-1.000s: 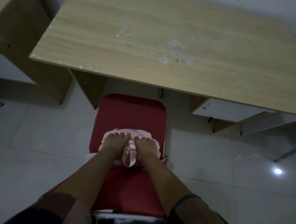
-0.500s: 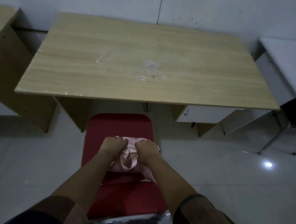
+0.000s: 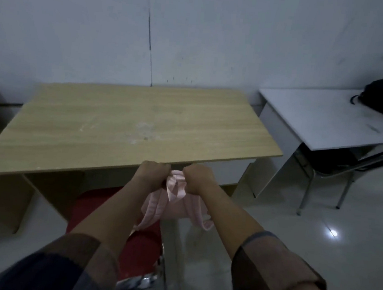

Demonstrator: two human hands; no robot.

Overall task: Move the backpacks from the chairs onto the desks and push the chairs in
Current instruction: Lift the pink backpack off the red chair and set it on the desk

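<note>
Both hands, left hand (image 3: 152,175) and right hand (image 3: 197,179), have their fingers clenched on the top of the pink bag (image 3: 175,204). The bag hangs long-ways down, above the red chair (image 3: 138,252). The desk (image 3: 127,124) lies at 12 o'clock, just past the fists.

Pink cloth backpack (image 3: 175,204), matt scuffed wood-grain desk (image 3: 129,125), glossy tiled floor (image 3: 317,238).

Dim room: pale grey wall (image 3: 220,30) with a dark vertical seam, glossy pale tiled floor (image 3: 295,225) reflecting what seems one ceiling light.
</note>
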